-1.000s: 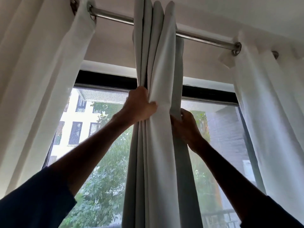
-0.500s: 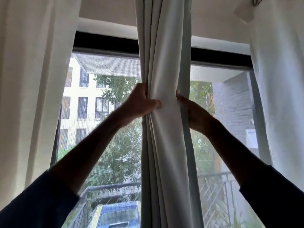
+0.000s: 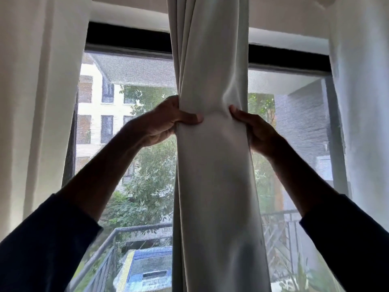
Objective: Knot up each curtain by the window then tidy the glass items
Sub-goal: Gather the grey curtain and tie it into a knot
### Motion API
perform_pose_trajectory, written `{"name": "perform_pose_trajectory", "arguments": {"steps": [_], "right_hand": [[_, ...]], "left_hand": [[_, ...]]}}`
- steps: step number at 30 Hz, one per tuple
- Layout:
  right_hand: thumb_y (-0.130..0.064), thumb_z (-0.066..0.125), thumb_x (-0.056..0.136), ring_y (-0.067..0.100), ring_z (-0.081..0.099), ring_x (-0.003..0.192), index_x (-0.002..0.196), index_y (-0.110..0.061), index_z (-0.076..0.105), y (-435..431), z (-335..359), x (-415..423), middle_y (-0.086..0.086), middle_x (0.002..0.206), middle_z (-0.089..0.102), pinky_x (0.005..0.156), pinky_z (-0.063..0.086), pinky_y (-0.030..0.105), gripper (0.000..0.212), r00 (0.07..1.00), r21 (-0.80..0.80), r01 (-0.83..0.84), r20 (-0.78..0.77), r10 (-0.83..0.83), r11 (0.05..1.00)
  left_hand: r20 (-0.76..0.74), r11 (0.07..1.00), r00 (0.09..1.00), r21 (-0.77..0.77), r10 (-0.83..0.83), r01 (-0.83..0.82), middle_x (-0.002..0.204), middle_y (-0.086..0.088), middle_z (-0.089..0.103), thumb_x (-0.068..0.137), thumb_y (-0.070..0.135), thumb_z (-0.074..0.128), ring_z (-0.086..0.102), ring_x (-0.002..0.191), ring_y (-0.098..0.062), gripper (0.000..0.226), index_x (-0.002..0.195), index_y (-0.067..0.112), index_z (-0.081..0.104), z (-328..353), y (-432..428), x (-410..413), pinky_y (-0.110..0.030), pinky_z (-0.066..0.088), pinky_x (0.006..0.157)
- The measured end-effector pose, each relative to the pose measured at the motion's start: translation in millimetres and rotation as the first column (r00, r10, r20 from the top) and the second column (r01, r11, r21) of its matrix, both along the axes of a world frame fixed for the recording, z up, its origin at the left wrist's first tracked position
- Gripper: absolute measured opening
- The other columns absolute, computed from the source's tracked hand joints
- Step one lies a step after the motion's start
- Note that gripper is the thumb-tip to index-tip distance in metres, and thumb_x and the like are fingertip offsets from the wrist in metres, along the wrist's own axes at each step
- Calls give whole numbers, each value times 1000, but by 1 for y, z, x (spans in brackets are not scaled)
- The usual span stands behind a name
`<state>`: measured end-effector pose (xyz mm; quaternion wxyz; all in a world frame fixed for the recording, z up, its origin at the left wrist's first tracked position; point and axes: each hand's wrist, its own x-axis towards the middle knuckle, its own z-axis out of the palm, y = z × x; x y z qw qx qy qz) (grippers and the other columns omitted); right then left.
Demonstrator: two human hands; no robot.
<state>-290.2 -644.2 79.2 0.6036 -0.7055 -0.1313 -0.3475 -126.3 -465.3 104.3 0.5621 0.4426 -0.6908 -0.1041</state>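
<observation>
Left grip [image 3: 166, 121] is clasping the middle curtain [image 3: 212, 186] from its left edge, with the thumb lying across the front of the gathered cloth and the fingers going round behind. Right grip [image 3: 254, 131] is pinching the same bundle from the right edge at about the same height, thumb pressing on the front. Its fingers are hiding behind the cloth, so how far they wrap cannot be told. Between the two, the cloth is bunching into a narrow waist.

The curtain is hanging mid-window, its long axis straight up and down, running out of view at top and bottom. The loose length a knot would need is hanging directly below the grips. Neither is nearer, as they are flanking it on either side. Judging by this, gathering is under way and no knot is showing yet.

The left curtain [image 3: 31, 102] and right curtain [image 3: 362, 102] are hanging at the edges, well apart from the middle one. Both are cut off, so whether they are knotted cannot be told. No glass items are showing. The balcony railing [image 3: 134, 230] is blurring behind the window mesh.
</observation>
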Motion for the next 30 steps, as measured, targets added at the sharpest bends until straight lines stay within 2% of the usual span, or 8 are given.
{"name": "perform_pose_trajectory", "arguments": {"steps": [7,12,15,18,20,24,28,30], "right_hand": [[-28,55,95,15,74,83,93,-15,81,4,-10,7,4,95,77,75,60,27,30,1000,20,-1,-21,2,1000],[-36,58,97,19,72,101,121,-10,70,-4,-15,0,9,116,74,85,59,31,37,988,16,154,-4,-154,988],[-37,59,96,21,71,106,127,-8,67,-10,-20,-4,11,121,71,87,58,32,43,982,25,185,-24,-185,982],[-30,60,98,20,73,96,122,-4,69,-12,-26,-6,11,113,74,80,59,31,36,973,5,226,-45,-226,974],[-27,61,98,21,74,95,120,-5,70,-12,-29,-9,11,110,75,79,60,32,33,974,-5,227,-26,-227,974],[-22,66,95,27,69,110,127,-4,67,-7,-37,-7,13,122,71,88,58,35,36,978,-54,198,-55,-201,979],[-12,70,92,31,67,116,127,-3,66,-6,-54,4,14,125,70,96,56,42,36,975,-85,195,-94,-203,977],[-11,73,89,30,69,112,121,-3,69,-1,-60,2,12,119,73,92,58,40,34,958,-116,273,-56,-281,955]], "left_hand": [[14,1000,1000,-6,21,-21,119,-17,69,76,-2,73,69,105,-24,54,127,-9,57,-2,-5,13,-31,59,85],[43,993,992,-5,121,-121,111,-11,73,72,4,75,70,102,-25,50,120,-2,63,0,-6,14,-38,60,85],[39,969,969,-46,245,-243,111,-13,73,72,10,78,71,102,-29,50,120,1,65,-5,-6,12,-44,59,84],[52,925,929,-127,366,-357,98,-6,74,86,6,73,74,79,-12,30,114,1,65,-14,-10,12,-27,59,61],[56,892,900,-175,432,-417,96,-2,72,91,5,67,71,70,-3,21,112,4,63,-22,-15,11,-15,53,54],[118,796,805,-286,581,-533,116,-10,66,94,8,61,67,99,-19,34,126,-4,56,-36,-29,9,-15,55,70],[152,698,700,-365,697,-616,119,-16,60,91,18,61,60,109,-28,39,123,-2,53,-43,-36,11,-39,52,90],[179,699,691,-365,701,-615,127,-16,59,89,18,60,58,116,-29,46,130,0,49,-51,-33,9,-41,49,98]]}}
